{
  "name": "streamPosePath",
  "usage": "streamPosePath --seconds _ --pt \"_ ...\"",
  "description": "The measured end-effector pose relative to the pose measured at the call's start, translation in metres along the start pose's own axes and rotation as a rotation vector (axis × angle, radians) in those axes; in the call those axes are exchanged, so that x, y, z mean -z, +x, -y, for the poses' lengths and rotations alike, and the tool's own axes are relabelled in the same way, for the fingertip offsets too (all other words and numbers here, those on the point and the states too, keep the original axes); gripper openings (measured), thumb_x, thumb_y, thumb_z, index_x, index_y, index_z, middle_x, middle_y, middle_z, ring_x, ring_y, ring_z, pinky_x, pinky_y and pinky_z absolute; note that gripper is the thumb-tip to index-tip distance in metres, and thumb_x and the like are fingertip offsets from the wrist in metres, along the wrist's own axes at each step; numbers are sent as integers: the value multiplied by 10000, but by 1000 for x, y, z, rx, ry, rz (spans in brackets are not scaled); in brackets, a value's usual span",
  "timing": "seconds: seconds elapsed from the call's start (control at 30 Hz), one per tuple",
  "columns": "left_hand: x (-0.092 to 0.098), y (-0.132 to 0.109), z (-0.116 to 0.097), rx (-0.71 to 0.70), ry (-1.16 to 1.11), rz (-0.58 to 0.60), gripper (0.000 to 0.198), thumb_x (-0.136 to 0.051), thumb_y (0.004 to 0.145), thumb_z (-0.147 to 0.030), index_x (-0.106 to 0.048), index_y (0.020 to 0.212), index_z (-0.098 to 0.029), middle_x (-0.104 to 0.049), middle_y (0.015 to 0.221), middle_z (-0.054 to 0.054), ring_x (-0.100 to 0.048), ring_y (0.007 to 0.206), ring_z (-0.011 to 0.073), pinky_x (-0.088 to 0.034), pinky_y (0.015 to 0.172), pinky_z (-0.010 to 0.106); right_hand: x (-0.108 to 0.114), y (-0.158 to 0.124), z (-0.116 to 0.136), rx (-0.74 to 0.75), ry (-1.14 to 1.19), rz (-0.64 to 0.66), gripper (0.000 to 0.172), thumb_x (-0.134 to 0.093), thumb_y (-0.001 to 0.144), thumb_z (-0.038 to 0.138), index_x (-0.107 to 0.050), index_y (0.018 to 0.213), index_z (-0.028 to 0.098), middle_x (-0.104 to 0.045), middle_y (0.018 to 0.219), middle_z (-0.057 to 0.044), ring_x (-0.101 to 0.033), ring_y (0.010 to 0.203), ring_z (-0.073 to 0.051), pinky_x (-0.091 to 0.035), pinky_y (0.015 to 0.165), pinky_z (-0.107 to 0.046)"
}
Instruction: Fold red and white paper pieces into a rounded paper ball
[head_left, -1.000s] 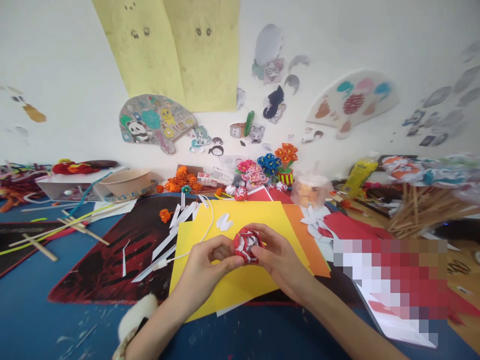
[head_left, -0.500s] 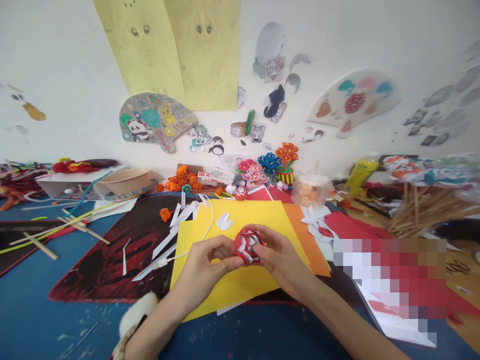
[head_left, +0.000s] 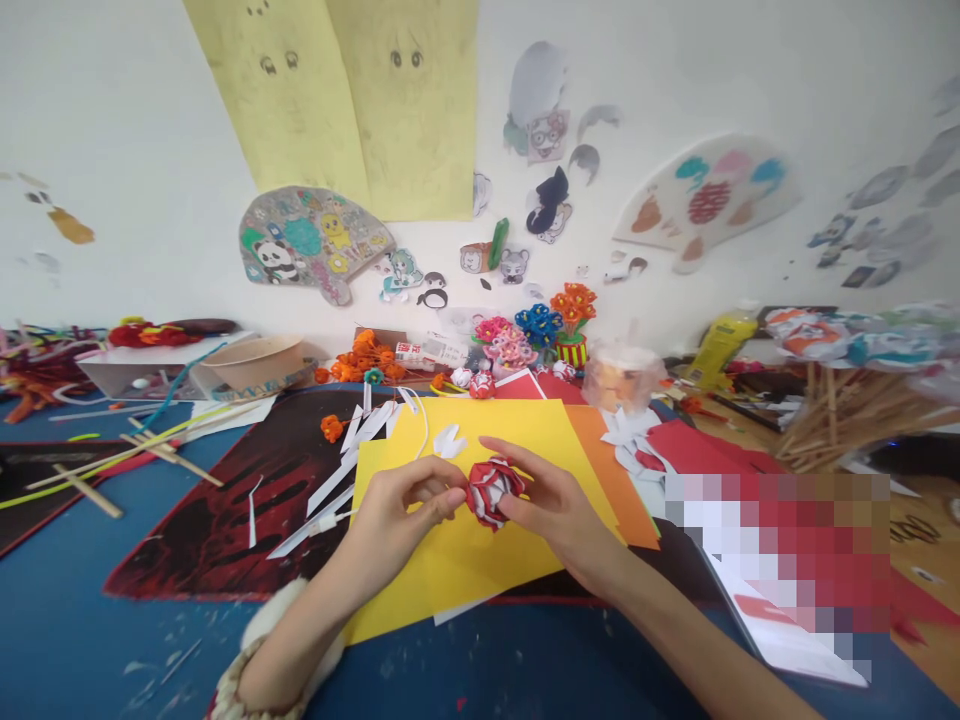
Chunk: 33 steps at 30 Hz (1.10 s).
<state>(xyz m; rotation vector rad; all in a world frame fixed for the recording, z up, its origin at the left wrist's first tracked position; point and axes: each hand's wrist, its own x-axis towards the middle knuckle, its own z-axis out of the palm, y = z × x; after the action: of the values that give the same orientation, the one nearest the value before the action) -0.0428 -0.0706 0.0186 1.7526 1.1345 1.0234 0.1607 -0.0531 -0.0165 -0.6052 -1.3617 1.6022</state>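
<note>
A round red-and-white paper flower is held up over the yellow paper. My right hand grips it from the right, thumb at the front and fingers around the far side. At the flower's left edge, my left hand is closed in a pinch, with thumb and forefinger touching the rim. Behind the flower, a few small folded white paper pieces lie on the yellow sheet.
White paper strips and a white cable lie left of the yellow paper. Orange paper and red paper are at the right. Craft flowers, a bowl and a yellow bottle stand along the wall.
The flower has turned and tilted slightly in my right hand. My left thumb has drawn back from its front to its left edge, and my right fingers have spread a little.
</note>
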Motion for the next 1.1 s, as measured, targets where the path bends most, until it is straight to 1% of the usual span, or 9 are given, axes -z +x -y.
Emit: streamPosePath --seconds 0.1,0.23,0.43,0.53,0.63,0.73,0.83,0.97,1.1 --pt "0 0 0 14 -94 25 159 -669 819 -317 -659 813 -159 -633 682 -2 -522 603 110 -397 575 218 1 1 0 13 40 -20 428 -771 785 288 -612 1181 323 -645 1056 -9 -617 913 -145 -539 755 -250" --pt "-3 0 0 17 -136 22 176 -720 774 -314 -639 761 -159 -639 686 -1 -548 621 117 -416 601 226 2 2 -3 28 11 -12 357 -797 762 282 -658 1091 294 -657 1049 -16 -618 954 -150 -519 785 -243" --pt "-5 -1 1 55 -113 44 218 -712 775 -353 -630 779 -151 -675 734 33 -604 680 156 -448 651 262 3 3 -3 38 -9 -6 370 -770 790 336 -672 1144 294 -661 1136 -49 -620 1027 -189 -523 869 -327" --pt "-3 0 2 54 -54 45 226 -692 793 -375 -646 814 -154 -668 723 24 -576 662 145 -429 627 252 3 4 -2 48 -19 56 506 -781 774 367 -619 1249 302 -603 1221 -63 -585 1117 -214 -488 963 -380" --pt "-1 1 3 71 24 61 216 -683 802 -374 -664 840 -162 -659 713 14 -550 649 138 -411 605 242 4 5 -3 144 -104 107 707 -851 685 342 -557 1327 306 -511 1279 -67 -513 1217 -247 -433 1043 -401" --pt "2 -1 1 93 71 80 228 -714 773 -344 -681 932 -185 -690 818 17 -554 662 135 -425 625 249 5 4 -4 183 -213 79 710 -826 719 322 -520 1360 320 -497 1244 -66 -510 1210 -244 -429 1047 -403" --pt "5 -3 -3 121 20 110 338 -728 761 -355 -667 1059 -208 -703 965 36 -586 720 146 -451 666 264 5 3 -4 171 -272 72 688 -798 753 316 -504 1375 320 -519 1251 -71 -527 1194 -250 -434 1041 -424" --pt "6 -3 -6 147 -145 147 363 -618 851 -480 -667 1033 -170 -689 842 49 -607 749 165 -452 666 270 6 4 -3 165 -260 87 672 -783 770 308 -496 1378 306 -549 1313 -87 -554 1180 -257 -453 1025 -443" --pt "2 -1 -6 169 -249 69 338 -684 811 -474 -674 906 -149 -668 738 25 -591 679 140 -427 626 247 5 4 -5 146 -224 86 638 -764 792 301 -494 1370 299 -562 1355 -87 -583 1168 -250 -486 995 -435"
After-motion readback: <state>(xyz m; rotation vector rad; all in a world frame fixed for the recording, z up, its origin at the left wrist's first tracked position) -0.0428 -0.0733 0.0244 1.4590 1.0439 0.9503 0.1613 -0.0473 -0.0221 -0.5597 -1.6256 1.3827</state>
